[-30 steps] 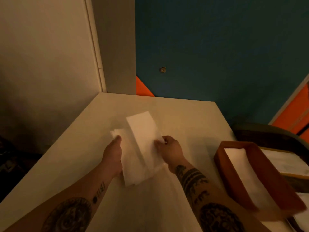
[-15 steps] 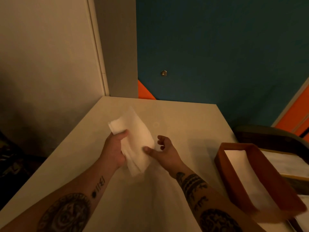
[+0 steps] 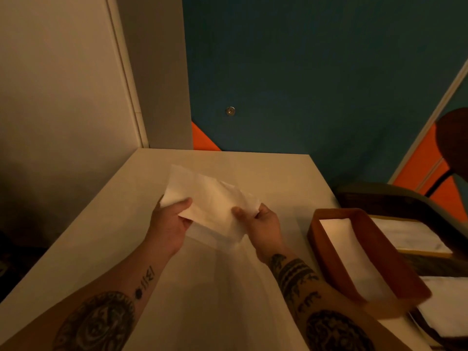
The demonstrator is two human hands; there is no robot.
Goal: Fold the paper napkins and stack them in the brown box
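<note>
The table (image 3: 222,300) is pale and bare-topped. The left forearm carries a row of short dark tattoo marks near the wrist; they cannot be read as writing.

The left hand (image 3: 169,225) grasps the left end of 1 white paper napkin (image 3: 211,207), thumb on top and fingers beneath. The napkin is partly folded, lies slantwise between both hands and is held clear above the middle of the table.

The right hand (image 3: 266,227) pinches the right end of the napkin, thumb pressed on the upper face and fingers curled behind the edge. The right forearm bears banded tattoos with a line of characters too blurred to read.

The brown box (image 3: 328,253) stands at the right edge of the table, just beside the right forearm. It is open-topped and holds a stack of folded napkins (image 3: 354,254) lying flat along its length.

Right of the box, off the table, 2 piles of white sheets (image 3: 410,236) rest on a dark seat.
</note>
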